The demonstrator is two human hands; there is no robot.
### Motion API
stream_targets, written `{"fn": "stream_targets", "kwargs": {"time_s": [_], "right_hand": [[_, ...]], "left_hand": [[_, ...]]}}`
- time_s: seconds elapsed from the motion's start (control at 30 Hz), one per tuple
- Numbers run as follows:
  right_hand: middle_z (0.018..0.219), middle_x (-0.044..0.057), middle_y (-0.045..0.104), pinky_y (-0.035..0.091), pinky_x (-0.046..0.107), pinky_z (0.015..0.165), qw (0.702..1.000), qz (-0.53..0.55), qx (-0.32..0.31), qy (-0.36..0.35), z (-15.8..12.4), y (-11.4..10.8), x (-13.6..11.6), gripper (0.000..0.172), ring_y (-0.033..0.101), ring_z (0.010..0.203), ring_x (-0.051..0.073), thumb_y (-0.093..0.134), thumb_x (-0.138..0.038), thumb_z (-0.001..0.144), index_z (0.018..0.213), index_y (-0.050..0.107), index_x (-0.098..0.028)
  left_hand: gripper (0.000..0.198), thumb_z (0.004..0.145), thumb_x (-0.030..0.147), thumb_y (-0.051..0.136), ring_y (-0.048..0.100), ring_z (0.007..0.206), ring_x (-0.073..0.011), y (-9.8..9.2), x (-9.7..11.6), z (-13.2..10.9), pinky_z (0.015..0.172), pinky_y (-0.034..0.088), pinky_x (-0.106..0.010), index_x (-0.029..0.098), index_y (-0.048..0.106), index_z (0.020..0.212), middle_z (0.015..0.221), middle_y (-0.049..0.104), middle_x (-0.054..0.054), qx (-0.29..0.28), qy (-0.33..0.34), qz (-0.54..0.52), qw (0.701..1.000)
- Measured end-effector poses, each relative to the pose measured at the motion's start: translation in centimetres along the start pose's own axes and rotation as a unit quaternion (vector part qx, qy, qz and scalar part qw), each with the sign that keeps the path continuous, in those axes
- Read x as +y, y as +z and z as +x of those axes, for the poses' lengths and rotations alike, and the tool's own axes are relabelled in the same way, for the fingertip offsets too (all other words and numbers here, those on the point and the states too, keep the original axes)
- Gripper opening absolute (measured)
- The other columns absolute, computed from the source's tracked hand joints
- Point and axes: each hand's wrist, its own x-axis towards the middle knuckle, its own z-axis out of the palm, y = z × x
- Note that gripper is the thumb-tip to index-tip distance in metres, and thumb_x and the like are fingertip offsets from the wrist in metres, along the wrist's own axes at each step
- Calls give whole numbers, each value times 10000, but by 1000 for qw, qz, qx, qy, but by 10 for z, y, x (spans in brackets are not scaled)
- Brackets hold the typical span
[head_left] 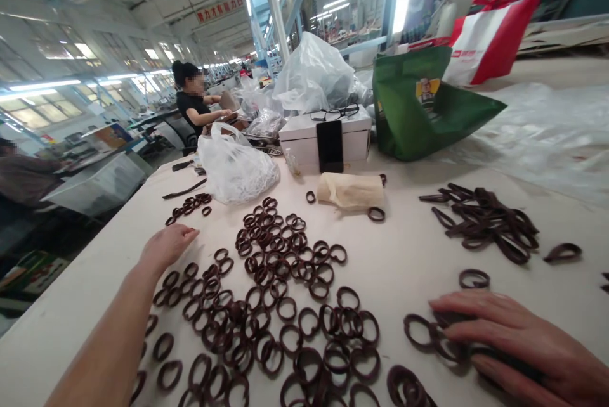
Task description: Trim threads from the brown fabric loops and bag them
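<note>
Many small dark brown loops, leather-like strips bent into rings (236, 313), lie in a wide spread across the pale table. My left hand (166, 245) is over the left side, fingers curled together, between this spread and a smaller group of rings (189, 204). Whatever those fingers hold, if anything, is hidden. At the lower right, my right hand (518, 337) lies low with its fingers stretched out over a few rings, touching them. One ring (417, 331) shows beside its fingertips, and another (474, 279) lies just beyond. Flattened, narrow loops (495, 220) form a heap farther back.
Behind the rings stand a white plastic bag (238, 166), a white box (299, 137) with glasses on top, and a phone (330, 147) leaning on it. A tan paper-wrapped bundle (349, 190) lies in front. A green bag (409, 109) stands right. A co-worker (193, 103) sits beyond.
</note>
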Motion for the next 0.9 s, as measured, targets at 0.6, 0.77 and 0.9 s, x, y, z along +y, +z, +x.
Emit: {"fn": "stream_targets", "kwargs": {"time_s": [0.6,0.77,0.9], "right_hand": [[1157,59,730,601,353,920,997,72,8,-7,29,-28,-29,182,699,1069,249,636,-318,873,996,771,-315],[1155,75,728,593,354,923,996,83,6,-23,32,-31,-31,180,694,1071,253,655,-306,860,998,770,-292],[1165,66,723,582,337,931,996,87,5,-33,32,-31,-30,190,687,1079,238,663,-271,853,1017,755,-295]], "left_hand": [[791,848,659,578,156,1527,-366,5,271,-139,1209,113,-665,359,342,1541,1661,237,-61,-147,333,-161,917],[888,790,770,545,164,1526,-359,-19,285,-167,1214,128,-639,358,325,1545,1665,232,-51,-239,421,-186,855],[816,848,757,455,202,1522,-311,-19,259,-143,1226,167,-569,362,314,1548,1668,229,-49,-180,428,-204,862]]}}
